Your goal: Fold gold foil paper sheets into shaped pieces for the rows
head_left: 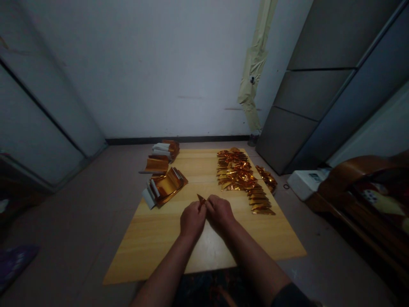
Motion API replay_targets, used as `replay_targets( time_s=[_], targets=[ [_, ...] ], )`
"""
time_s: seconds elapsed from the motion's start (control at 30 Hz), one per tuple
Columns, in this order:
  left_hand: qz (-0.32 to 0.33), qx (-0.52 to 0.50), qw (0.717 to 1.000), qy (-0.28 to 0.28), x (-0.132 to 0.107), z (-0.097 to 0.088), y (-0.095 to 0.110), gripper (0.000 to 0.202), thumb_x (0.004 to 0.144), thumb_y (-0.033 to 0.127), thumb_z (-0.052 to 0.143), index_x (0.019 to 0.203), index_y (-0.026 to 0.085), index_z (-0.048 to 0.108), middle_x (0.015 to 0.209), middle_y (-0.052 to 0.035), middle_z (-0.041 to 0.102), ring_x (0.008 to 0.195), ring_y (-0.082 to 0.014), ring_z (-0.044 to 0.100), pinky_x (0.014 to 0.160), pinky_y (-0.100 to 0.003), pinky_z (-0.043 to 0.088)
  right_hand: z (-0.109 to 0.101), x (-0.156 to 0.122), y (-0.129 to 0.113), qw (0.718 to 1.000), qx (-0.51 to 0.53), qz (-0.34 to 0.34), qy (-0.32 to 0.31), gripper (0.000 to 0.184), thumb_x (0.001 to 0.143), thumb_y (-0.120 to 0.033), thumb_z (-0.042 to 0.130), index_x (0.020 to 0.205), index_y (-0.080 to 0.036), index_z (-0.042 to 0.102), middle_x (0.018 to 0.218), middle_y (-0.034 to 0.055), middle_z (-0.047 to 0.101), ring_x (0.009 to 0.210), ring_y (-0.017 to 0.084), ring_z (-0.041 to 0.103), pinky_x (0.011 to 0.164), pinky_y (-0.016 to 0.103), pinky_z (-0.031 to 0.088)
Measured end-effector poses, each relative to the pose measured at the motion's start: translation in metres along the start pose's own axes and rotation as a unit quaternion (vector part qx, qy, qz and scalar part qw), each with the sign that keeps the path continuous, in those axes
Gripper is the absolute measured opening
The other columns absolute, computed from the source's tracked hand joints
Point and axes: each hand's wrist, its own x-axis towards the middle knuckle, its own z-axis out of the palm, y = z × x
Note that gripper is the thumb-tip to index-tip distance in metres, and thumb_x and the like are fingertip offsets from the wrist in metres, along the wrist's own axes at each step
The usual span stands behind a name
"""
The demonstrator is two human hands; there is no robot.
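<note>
Your left hand and right hand grip a crisp gold-foil triangle narrowly between their fingertips, above a smooth pale-wood board, with crinkled, shiny gold-foil wedges heaped to your right.

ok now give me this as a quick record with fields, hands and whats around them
left hand: holds small folded gold foil triangle
right hand: holds same triangle at its other side
surface: pale wooden board
left of hands: stacked gold foil sheets with white paper strips
right of hands: heap of folded gold foil triangles
</note>
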Motion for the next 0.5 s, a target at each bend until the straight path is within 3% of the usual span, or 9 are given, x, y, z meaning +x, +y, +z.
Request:
replay_targets(
  time_s=[0.17,0.5],
  targets=[
    [-0.064,-0.005,0.997,-0.033,0.005,-0.001,-0.003,0.03,0.082,0.038,0.052,0.061,0.019,0.063,0.061,-0.0032,0.064,0.06,-0.016,0.053,0.056,-0.025,0.027,-0.002,-0.001,0.002,1.0,-0.02,0.006,-0.011,0.025,0.099,-0.033,0.043,0.086,-0.02,0.06,0.084,0.0022,0.065,0.068,0.013,0.052,0.061,0.026,0.022],
    [-0.04,-0.085,0.993,-0.066,0.013,0.0,-0.014,0.032,0.077,0.04,0.053,0.053,0.019,0.055,0.053,0.0008,0.054,0.056,-0.0141,0.047,0.054,-0.025,0.027,-0.005,0.001,0.007,1.0,0.016,0.018,-0.006,0.022,0.096,-0.031,0.047,0.083,-0.02,0.061,0.08,0.0021,0.066,0.069,0.013,0.052,0.059,0.025,0.022]
  ],
)
